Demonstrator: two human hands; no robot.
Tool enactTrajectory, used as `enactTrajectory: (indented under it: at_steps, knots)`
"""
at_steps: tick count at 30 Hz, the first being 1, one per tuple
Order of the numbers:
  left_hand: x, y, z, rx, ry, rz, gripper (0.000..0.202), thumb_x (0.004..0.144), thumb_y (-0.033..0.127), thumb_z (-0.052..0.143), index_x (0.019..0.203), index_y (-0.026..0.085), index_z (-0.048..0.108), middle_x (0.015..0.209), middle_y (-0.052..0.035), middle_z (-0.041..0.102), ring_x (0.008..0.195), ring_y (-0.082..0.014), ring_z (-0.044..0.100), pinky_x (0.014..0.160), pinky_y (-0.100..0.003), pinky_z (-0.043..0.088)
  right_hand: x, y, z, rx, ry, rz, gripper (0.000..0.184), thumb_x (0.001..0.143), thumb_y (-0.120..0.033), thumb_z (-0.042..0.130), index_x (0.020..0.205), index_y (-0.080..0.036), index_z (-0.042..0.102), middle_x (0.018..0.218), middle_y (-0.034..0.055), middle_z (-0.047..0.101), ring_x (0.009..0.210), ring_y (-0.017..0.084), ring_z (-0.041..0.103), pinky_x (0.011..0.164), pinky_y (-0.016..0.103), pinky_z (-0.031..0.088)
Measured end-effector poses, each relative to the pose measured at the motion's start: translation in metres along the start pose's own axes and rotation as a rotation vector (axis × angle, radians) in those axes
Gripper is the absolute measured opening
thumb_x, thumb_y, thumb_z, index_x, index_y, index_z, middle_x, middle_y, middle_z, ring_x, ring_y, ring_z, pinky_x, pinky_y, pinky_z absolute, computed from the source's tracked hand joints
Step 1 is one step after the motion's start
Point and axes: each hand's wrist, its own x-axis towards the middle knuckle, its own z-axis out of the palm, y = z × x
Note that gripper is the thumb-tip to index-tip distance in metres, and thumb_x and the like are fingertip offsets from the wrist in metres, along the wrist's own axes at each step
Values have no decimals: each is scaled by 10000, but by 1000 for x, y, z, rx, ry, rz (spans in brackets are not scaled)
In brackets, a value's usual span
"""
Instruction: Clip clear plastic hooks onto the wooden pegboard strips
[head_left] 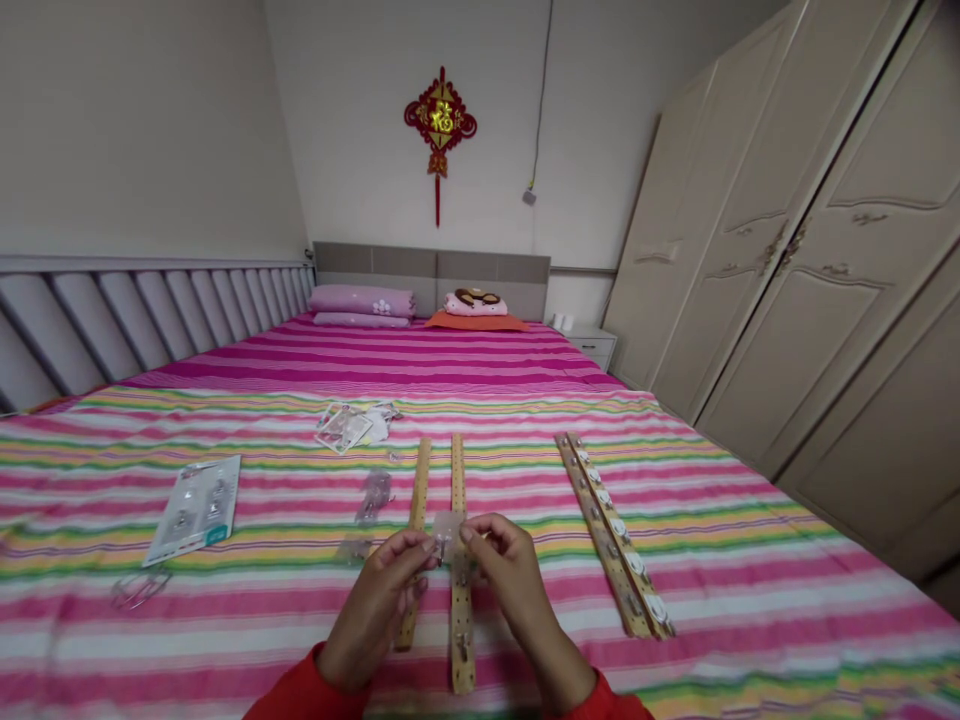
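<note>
left hand (373, 605): narrow, pinching clear plastic piece (448, 535) | right hand (517, 590): narrow, pinching same piece | piece: held over perforated wooden strip (463, 640), toward near edge of striped bed (757, 625) | nearby: second wooden strip (415, 510) left; strip with white discs (611, 535) right; blister card (193, 510) far left

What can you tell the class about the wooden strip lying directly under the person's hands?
The strip is a long, narrow, pale wooden slat, drilled with a row of small holes along its length. Small metal fittings appear near its near end. It lies flat on the striped bedspread, running straight away from the person. A clear packet, held between the left hand and right hand, hides part of it from view. Whether either hand touches it cannot be told.
</note>
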Motion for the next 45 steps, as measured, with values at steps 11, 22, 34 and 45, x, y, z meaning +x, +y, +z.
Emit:
enactTrajectory:
  at_steps: [11, 22, 34, 45]
  knots:
    - [41, 8, 9, 281, -21, 176, 334, 607, 441, 747, 767, 156, 682, 710, 3, 651, 689, -120, 560, 631, -218, 405, 41, 16, 0, 79, -26, 26, 263, 622, -405, 718, 588, -171, 601, 476, -52, 516, 383, 66, 362, 366, 195, 261]
    - [119, -7, 12, 408, -1, 216, 252, 548, 381, 683, 608, 163, 570, 506, 44, 549, 476, -85, 477, 499, -216, 360, 92, 57, -12, 56, 30, 100, 269, 538, -377, 732, 483, -169, 569, 381, -58, 482, 348, 66, 349, 365, 209, 247]
    - [165, -36, 4, 618, 117, 231, 124, 556, 286, 587, 504, 196, 521, 440, 41, 525, 484, -127, 520, 499, -232, 376, 114, 103, -8, 107, 135, 126, 187, 520, -316, 696, 504, -174, 575, 383, -50, 493, 369, 85, 387, 372, 212, 268]
    - [174, -39, 3, 759, 160, 247, 94, 582, 249, 590, 533, 184, 543, 464, 37, 543, 511, -130, 536, 497, -220, 362, 119, 114, -9, 102, 160, 151, 207, 514, -343, 705, 519, -166, 597, 406, -42, 511, 380, 89, 394, 368, 214, 270]
